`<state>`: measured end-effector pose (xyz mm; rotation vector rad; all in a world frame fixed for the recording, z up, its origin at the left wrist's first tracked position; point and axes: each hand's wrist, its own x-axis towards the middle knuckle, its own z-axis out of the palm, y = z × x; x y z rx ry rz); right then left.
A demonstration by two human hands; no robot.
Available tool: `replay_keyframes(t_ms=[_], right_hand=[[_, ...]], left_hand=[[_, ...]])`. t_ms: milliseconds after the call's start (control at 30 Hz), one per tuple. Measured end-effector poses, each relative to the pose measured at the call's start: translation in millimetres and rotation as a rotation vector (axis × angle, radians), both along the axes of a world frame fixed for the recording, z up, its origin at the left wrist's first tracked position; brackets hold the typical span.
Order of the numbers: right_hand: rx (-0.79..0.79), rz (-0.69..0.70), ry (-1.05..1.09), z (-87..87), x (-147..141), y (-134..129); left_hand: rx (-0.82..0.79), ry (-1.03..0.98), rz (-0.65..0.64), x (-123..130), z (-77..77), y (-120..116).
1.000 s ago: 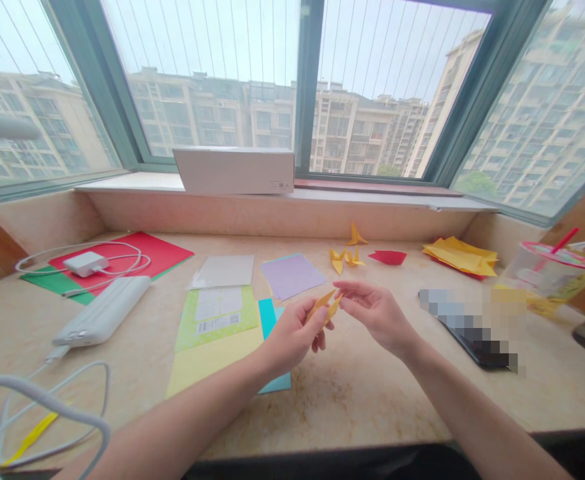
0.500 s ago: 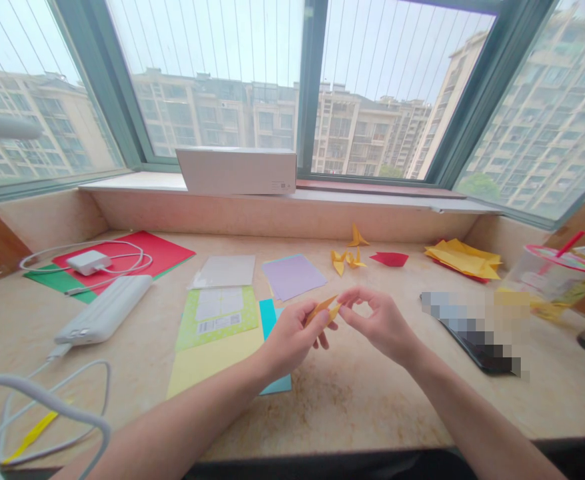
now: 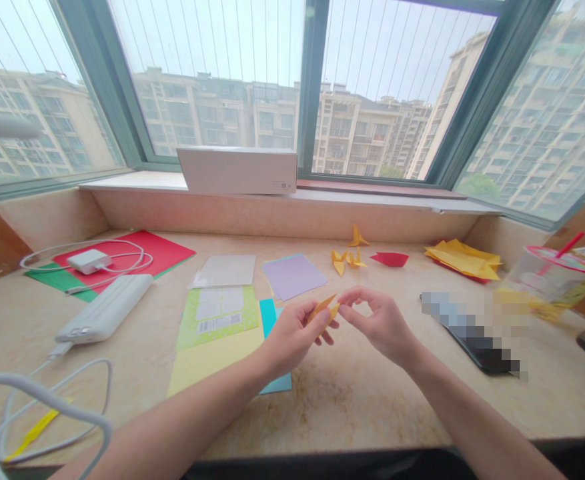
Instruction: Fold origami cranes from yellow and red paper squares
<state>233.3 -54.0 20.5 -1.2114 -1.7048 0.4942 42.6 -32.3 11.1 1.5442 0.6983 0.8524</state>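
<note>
Nearside of the square lilac paper sheets (image 3: 295,277), the left hand (image 3: 297,335) and right hand (image 3: 379,325) pinch a pointed, folded yellow paper piece (image 3: 325,305).

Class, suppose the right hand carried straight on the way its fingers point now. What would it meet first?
The right hand would probably first meet the folded paper held in the left hand; whether fingertips and paper touch is unclear.

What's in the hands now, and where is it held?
Folded yellow paper: the left hand pinches its lower left part; the right hand is at its right tip, though whether gripping is unclear.
</note>
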Motion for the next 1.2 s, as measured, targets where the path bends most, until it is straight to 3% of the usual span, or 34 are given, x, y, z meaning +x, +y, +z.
replay_keyframes(t_ms=[300,767,1200], right_hand=[[0.252,-0.031,-0.028,-5.5,-5.9,0.4],[0.417,-0.015,-0.072,1.0,-8.0,-6.7],[0.543,0.011,-0.258,0.8,1.4,-6.3]], left_hand=[[-0.013,-0.069,0.009,1.2,1.8,-2.8],[0.111,-0.081,0.044,1.2,6.0,-6.0],[0.369,0.096,0.069,-3.3,10.4,-6.4]])
